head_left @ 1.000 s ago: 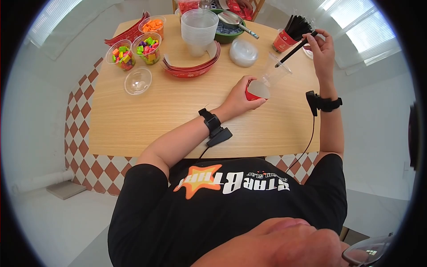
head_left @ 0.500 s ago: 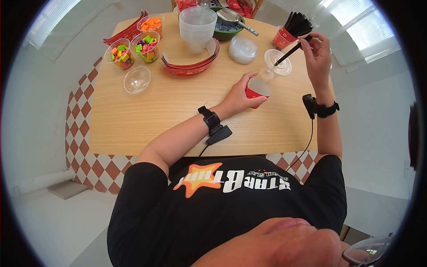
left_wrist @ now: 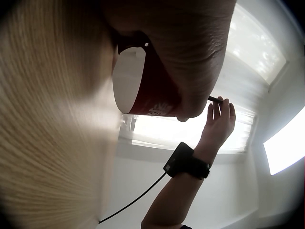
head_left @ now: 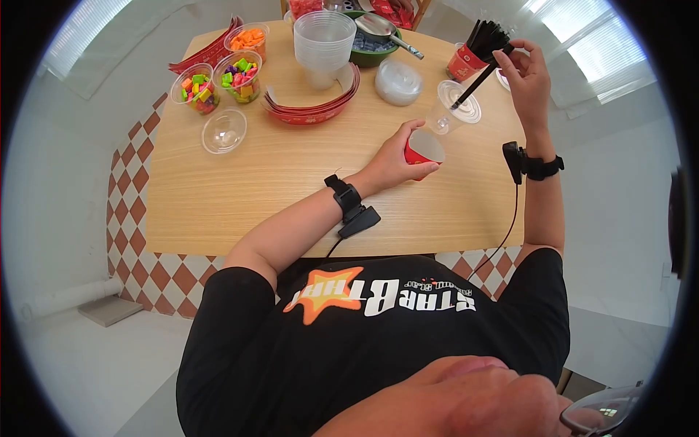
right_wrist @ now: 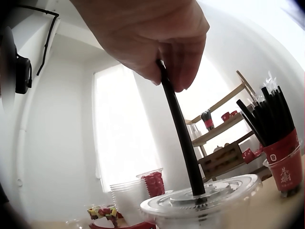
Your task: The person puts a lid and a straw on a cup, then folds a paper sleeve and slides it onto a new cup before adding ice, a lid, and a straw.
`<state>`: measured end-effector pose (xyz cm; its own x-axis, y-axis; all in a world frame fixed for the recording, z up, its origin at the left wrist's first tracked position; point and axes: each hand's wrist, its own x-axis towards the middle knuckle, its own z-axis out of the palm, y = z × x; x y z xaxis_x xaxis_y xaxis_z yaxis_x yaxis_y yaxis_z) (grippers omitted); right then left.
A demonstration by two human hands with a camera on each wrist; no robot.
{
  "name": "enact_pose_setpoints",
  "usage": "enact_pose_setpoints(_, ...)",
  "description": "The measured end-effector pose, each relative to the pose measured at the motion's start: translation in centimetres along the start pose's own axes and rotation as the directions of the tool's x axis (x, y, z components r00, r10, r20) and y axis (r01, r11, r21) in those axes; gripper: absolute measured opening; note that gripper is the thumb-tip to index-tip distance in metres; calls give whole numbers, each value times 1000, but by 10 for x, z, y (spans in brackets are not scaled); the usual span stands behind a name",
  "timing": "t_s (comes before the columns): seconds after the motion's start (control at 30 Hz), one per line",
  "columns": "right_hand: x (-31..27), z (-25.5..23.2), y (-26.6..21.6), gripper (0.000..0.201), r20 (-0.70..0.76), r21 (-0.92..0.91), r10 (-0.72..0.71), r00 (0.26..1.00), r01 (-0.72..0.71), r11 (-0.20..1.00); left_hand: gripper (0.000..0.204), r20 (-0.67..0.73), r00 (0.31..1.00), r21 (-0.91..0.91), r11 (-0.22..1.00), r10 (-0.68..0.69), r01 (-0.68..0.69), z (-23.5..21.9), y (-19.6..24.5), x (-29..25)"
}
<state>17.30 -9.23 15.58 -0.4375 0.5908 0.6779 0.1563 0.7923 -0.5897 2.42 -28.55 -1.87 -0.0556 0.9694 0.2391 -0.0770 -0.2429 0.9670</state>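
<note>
My left hand [head_left: 393,159] grips a red paper cup sleeve [head_left: 424,148], its pale inside facing up. Just beyond the sleeve stands a clear plastic cup [head_left: 441,121] with a flat clear lid [head_left: 470,111]. Above and to the right, my right hand [head_left: 529,81] pinches the top of a black straw [head_left: 475,89] between thumb and fingers. In the right wrist view the slanting straw [right_wrist: 182,131] has its lower end at the middle of the lid [right_wrist: 224,191]. The left wrist view shows the sleeve [left_wrist: 159,88] close over the tabletop.
A red-sleeved cup of black straws [head_left: 466,64] stands at the back right. Stacked lids [head_left: 398,81], nested clear cups [head_left: 324,44] and red sleeves [head_left: 313,115] sit mid-table. Cups of coloured pieces [head_left: 240,75] and a clear dome lid [head_left: 224,131] lie left. A green bowl [head_left: 371,57] holds a metal scoop [head_left: 375,25].
The right hand has moved slightly up and right with the straw. The lidded cup has shifted and tilted a little, and the sleeve in my left hand has moved slightly right.
</note>
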Motion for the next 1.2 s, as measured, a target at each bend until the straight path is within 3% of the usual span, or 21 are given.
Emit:
enact_pose_setpoints(0.27,-4,8,1,38,32,-128,-12,999,16,992,87,67,998,-69,998,-9,14,-1,4,-2)
enact_pose_setpoints(0.33,-12,15,1,37,65,-146,-12,998,22,989,89,91,985,-80,987,147,-140,0,5,-3)
enact_pose_setpoints(0.43,-20,22,-10,36,108,-111,-5,994,17,994,91,157,983,-63,994,96,-87,-3,7,-3)
enact_pose_setpoints(0.57,-23,26,-24,34,126,-4,-7,992,7,1000,91,156,978,-20,991,135,-134,-4,5,-3)
enact_pose_setpoints(0.9,-9,8,-9,32,39,-96,13,999,-9,995,84,132,981,-86,988,140,-130,-4,5,-3)
enact_pose_setpoints(0.97,-21,20,-23,29,130,-170,-170,977,190,967,83,109,986,-98,988,127,-116,-4,5,-3)
enact_pose_setpoints(1.07,-22,20,-42,26,165,-79,-269,949,285,955,82,121,986,-103,989,117,-104,-4,6,-4)
enact_pose_setpoints(1.2,-8,9,-26,26,34,-43,-216,976,218,975,80,114,986,-125,986,124,-109,-4,7,-4)
